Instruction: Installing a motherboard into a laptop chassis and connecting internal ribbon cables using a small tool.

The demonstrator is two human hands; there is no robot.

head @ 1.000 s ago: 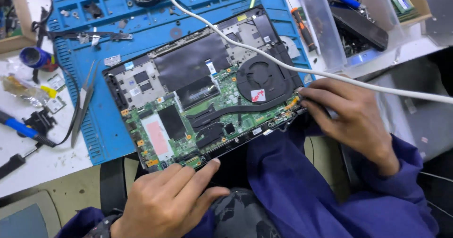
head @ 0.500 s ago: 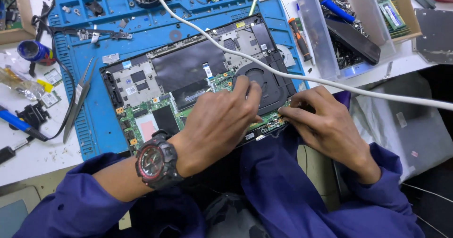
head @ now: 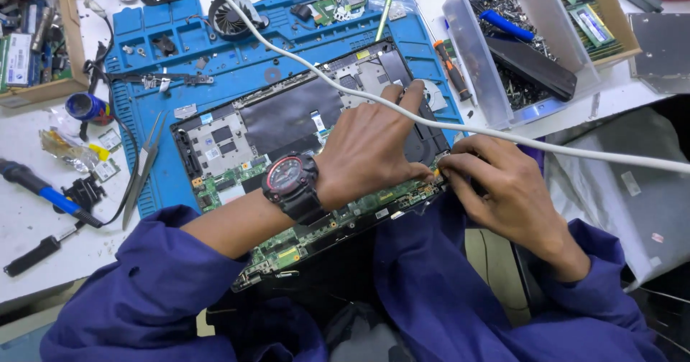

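We see an opened laptop (head: 287,154) lying on the blue repair mat (head: 237,53). The left hand (head: 374,146) rests flat on the laptop's board, fingers spread, forefinger stretched toward its far corner. The right hand (head: 496,182) is at the laptop's near right edge, fingertips pinched narrow on something too small to make out. A white cable (head: 445,121) crosses above the laptop, and tweezers (head: 144,164) lie just left of it.

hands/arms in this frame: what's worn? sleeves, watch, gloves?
No gloves: both the left hand and right hand are bare. Loose dark-blue sleeves are pushed up on the forearms. The left wrist carries a chunky black wristwatch with a round, red-accented dial.
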